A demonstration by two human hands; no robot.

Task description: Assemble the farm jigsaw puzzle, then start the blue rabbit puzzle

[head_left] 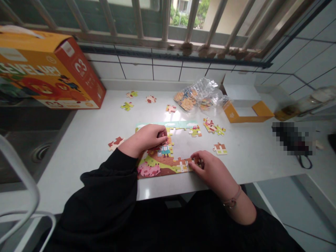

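A partly assembled jigsaw puzzle [168,162] lies on the white counter, with a gap in its middle and right side. Over its upper left part rests my left hand [149,138], fingers curled and pressed together; whatever is under the fingertips is hidden. My right hand [206,166] is at the lower right corner, thumb and fingers bent round the puzzle's edge by the brown fence; what they pinch is too small to name. Loose pieces lie around: a fence piece [220,148], a joined cluster [210,125], a brown-and-white piece [115,142] and a pink piece [170,109].
Behind the puzzle are clear bags of pieces [187,99] and an open orange-and-white box [248,117]. A large orange carton [81,75] stands at the left beside the sink [42,154]. A bottle [291,108] and a dark pixelated object [291,138] are at the right.
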